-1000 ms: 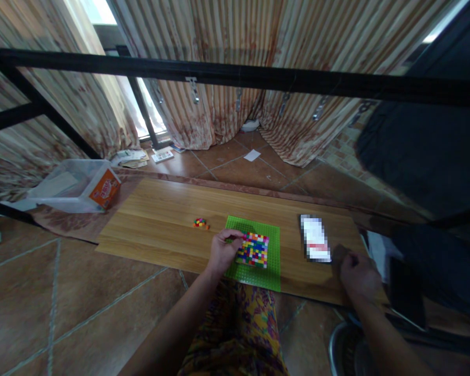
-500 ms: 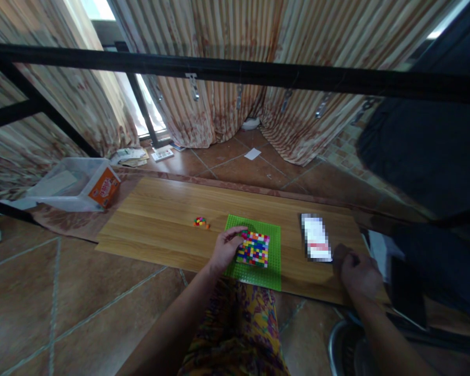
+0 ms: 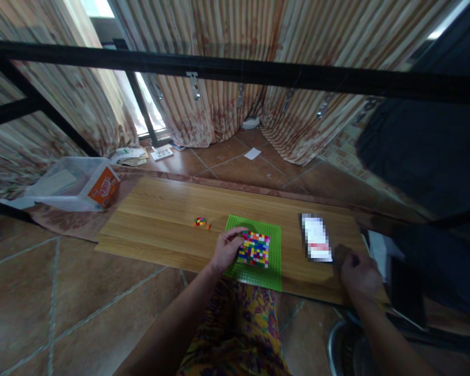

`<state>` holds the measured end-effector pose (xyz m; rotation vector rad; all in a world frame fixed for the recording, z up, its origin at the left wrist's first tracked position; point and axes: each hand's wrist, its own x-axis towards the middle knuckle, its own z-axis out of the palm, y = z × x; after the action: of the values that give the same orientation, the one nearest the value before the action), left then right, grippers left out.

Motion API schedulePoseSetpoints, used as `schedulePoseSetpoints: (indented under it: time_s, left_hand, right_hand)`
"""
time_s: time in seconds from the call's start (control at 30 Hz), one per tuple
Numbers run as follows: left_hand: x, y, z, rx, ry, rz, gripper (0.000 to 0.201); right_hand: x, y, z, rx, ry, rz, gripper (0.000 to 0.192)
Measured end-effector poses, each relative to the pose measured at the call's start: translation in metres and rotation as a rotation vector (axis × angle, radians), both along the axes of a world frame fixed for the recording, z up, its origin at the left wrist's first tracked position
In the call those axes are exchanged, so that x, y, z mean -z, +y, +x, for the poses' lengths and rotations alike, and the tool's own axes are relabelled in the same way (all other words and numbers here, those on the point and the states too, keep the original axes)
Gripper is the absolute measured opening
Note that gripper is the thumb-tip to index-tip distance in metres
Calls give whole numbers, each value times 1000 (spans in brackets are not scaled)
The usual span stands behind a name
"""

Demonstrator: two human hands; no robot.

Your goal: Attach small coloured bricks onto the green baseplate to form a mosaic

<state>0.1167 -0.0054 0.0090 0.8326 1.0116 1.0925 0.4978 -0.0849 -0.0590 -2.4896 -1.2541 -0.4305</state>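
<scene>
A black frame (image 3: pixel 235 75) crosses the room before striped curtains (image 3: pixel 227 68); below lies a tiled floor (image 3: pixel 62 292) with a wooden board (image 3: pixel 160 219) flat on it; left of the board sits a clear tub (image 3: pixel 68 183), an orange box (image 3: pixel 104 186) against it. On the board, toward its near edge, lies a green plate (image 3: pixel 268 271); a block of coloured bricks (image 3: pixel 253 249) stands pressed onto it; right of the plate lies a blurred card (image 3: pixel 316 237); left of it, apart, a few loose bricks (image 3: pixel 201 222). The left hand (image 3: pixel 225 249) rests at the block's far left corner, fingers (image 3: pixel 237 236) curled and nearly closed there; whether they pinch a brick I cannot tell. The right hand (image 3: pixel 358 274) rests on the board's right end beside the card, loosely curled, holding nothing I can see. It looks like a brick being seated at that corner; the next move, I judge, calls for a firm press straight down, then a reach left for a loose brick.
</scene>
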Motion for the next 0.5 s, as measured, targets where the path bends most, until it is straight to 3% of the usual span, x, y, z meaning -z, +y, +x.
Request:
schedulePoseSetpoints:
  time_s: [0.2,0.33,0.43,0.5]
  left_hand:
    - [-1,2,-1,40,41,40,26]
    - [1,0,-5,58,19,64,36]
    - [7,-1,-19,5,105,90,43]
    - [11,3,-34,-98,276,122,37]
  right_hand:
    - [0,0,0,-19,25,22,42]
    - [0,0,1,2,36,6,41]
    - [0,0,2,-14,63,-4,39]
    - [-1,0,2,-14,69,-3,37]
